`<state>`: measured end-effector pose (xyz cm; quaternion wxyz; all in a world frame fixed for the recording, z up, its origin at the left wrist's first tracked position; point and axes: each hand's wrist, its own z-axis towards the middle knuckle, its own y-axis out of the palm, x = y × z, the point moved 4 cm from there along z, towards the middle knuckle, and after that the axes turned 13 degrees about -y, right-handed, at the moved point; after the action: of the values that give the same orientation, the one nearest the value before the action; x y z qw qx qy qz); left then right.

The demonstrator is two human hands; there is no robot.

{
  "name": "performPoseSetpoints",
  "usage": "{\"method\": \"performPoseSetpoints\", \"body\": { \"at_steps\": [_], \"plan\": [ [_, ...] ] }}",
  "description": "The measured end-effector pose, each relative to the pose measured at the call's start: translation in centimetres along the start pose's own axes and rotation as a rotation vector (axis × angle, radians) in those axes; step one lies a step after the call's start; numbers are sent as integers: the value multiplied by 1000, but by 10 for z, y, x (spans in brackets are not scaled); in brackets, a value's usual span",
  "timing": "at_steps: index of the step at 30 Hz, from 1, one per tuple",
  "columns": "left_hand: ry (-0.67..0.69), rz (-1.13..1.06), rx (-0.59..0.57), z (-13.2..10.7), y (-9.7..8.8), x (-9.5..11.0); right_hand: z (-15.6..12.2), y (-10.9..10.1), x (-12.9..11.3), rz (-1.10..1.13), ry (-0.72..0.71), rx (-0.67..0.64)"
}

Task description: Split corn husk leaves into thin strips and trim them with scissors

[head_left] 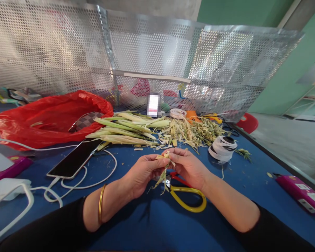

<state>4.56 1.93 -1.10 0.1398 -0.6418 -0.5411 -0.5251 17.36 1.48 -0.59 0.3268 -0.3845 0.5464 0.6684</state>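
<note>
My left hand (144,171) and my right hand (186,166) meet over the blue table (152,224), both pinched on a small woven piece of pale leaf strips (166,156). Loose strip ends hang down from it between my palms. Yellow-handled scissors (186,197) lie on the table right under my hands. A bundle of green and pale leaf stalks (126,131) lies beyond my hands, with a heap of cut leaf scraps (191,133) to its right.
A red plastic bag (47,117) sits at the left, with a phone (75,159) on a white cable (99,180) beside it. A roll of white string (222,147) stands at the right. A perforated metal screen (152,59) closes the back. A purple box (301,196) lies far right.
</note>
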Motion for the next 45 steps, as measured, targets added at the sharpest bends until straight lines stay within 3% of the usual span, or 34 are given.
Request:
{"method": "performPoseSetpoints", "body": {
  "at_steps": [3, 6, 10, 14, 20, 27, 32, 39, 45],
  "plan": [
    [5, -21, 17, 1, -1, 1, 0, -6, -2, -62, -33, 84],
    [54, -43, 128, 1, -6, 5, -1, -10, -1, -152, -35, 150],
    [43, -78, 143, 0, -6, 7, -8, 4, 10, -221, 47, 10],
    [-18, -74, 62, 0, -4, 6, -13, 14, 9, -303, -7, 25],
    [64, 88, 204, 0, -11, 9, -10, 12, 4, -506, -13, -49],
    [-3, -107, 147, -1, -10, 10, -7, 14, -9, -865, -289, -218],
    [-91, -223, 144, -1, -9, 6, -4, 13, -12, -1016, -452, -224],
    [37, 12, 204, -4, -10, 11, -4, 6, -5, -1043, -346, -206],
    [2, -86, 213, -1, -14, 11, -1, 6, -13, -1127, -413, -173]
  ]
}}
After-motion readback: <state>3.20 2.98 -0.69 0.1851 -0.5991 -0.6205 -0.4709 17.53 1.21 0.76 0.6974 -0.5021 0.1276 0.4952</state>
